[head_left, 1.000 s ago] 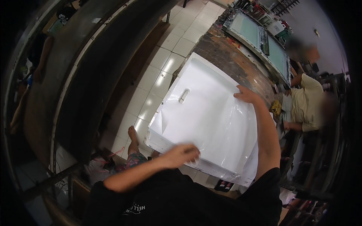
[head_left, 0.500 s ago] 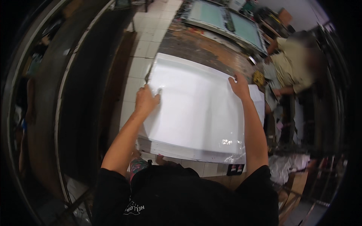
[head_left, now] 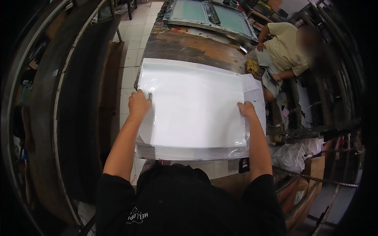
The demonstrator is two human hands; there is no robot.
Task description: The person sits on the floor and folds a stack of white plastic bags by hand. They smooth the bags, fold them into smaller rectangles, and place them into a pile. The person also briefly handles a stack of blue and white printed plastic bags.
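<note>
Shifted since a second ago: left hand [head_left: 139, 103] moved off the near edge of the stack and up to the left edge of the top white sheet [head_left: 193, 104], right hand [head_left: 246, 109] slid down from the far right corner to the right edge. Now squared up, one hand per side, sheet framed between them; a second back was skewed in view, now sits straight on. Reads as a switch from smoothing to lining up or getting ready to lift the top sheet, judging by the symmetric hold. Sheet lies flat on the stack of white sheets [head_left: 189, 151] at the near end of the stained workbench [head_left: 185, 45], stack overhanging the bench's near edge slightly. Glossy, probably slick and floppy. Left hand: knuckles up, fingers curled over the left edge, apparently pinching it, a small grey object just at the fingertips, too small to identify. Right hand: fingers folded at the right edge, closed on or pressing the sheet's border; actual pinch vs. flat press not resolvable from this angle. Both forearms extended straight forward from the lower frame, roughly parallel, elbows in. Loose paper [head_left: 256, 92] peeking out under the right side. Screen frames [head_left: 208, 15] at the bench's far end. Another person in a yellow shirt [head_left: 285, 49] seated at the right, hands well clear of the stack.
</note>
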